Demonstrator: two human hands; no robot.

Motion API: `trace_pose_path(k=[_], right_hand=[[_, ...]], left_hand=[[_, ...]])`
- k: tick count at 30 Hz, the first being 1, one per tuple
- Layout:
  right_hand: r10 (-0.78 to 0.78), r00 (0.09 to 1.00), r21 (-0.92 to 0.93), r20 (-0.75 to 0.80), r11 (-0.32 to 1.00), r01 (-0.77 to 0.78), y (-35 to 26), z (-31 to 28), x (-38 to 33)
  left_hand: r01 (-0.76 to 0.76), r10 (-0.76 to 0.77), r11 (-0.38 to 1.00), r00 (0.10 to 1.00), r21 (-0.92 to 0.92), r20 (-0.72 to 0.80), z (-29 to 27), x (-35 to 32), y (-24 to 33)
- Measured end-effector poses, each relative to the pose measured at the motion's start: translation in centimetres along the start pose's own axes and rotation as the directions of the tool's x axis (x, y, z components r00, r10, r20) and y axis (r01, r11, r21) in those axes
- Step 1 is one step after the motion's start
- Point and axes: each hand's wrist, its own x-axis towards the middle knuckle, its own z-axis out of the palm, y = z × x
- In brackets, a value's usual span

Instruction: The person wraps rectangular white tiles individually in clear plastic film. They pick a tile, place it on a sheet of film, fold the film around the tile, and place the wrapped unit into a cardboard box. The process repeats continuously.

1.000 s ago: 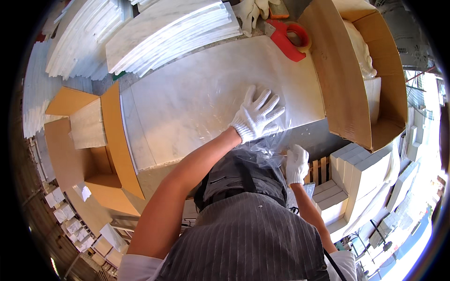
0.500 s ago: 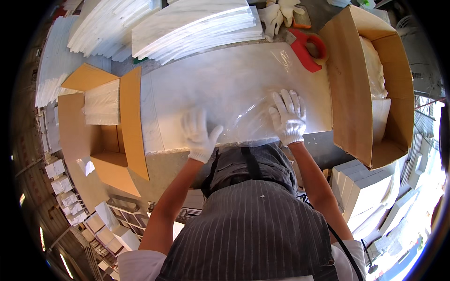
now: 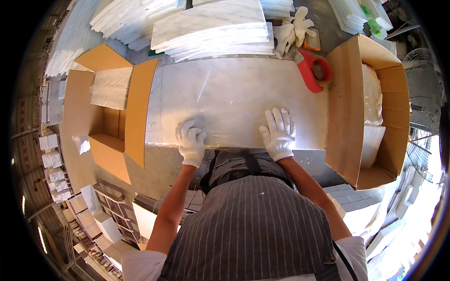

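A wide pale marble-look slab (image 3: pixel 183 93) lies across the table in front of me, with clear plastic film (image 3: pixel 218 134) over its face. My left hand (image 3: pixel 191 145), in a white knit glove, is at the slab's near edge left of centre. Its fingers are curled in, and creases in the film run out from beside the thumb. Also gloved, my right hand (image 3: pixel 280 135) rests flat on the film near the same edge, fingers stretched out and pointing away from me.
Open cardboard boxes flank the slab: one on the left (image 3: pixel 140 112) and one on the right (image 3: pixel 344 107). A red tape dispenser (image 3: pixel 307 70) sits at its far right corner. Stacked marble slabs (image 3: pixel 211 28) and loose white gloves (image 3: pixel 283 37) lie beyond.
The film's large wrinkles near my right hand have smoothed out. My left hand has gone from spread and blurred to curled at the near edge. The view has shifted slightly.
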Motion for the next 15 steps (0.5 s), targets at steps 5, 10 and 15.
trace_pose_path(k=[5,10,15], right_hand=[[-0.011,1.0,0.058,0.024,0.998,0.01,0.1,-0.3,-0.1],[-0.024,1.0,0.099,0.011,0.995,0.023,-0.3,-0.5,-0.1],[0.068,0.997,-0.006,0.026,0.998,-0.068,0.3,0.1,0.2]], left_hand=[[-0.229,0.243,0.959,0.968,0.165,-0.068,-0.6,1.2,4.5],[-0.499,0.498,0.866,0.855,-0.033,0.143,0.1,3.6,7.5],[-0.52,0.528,0.847,0.806,-0.106,0.268,-0.7,4.5,7.3]])
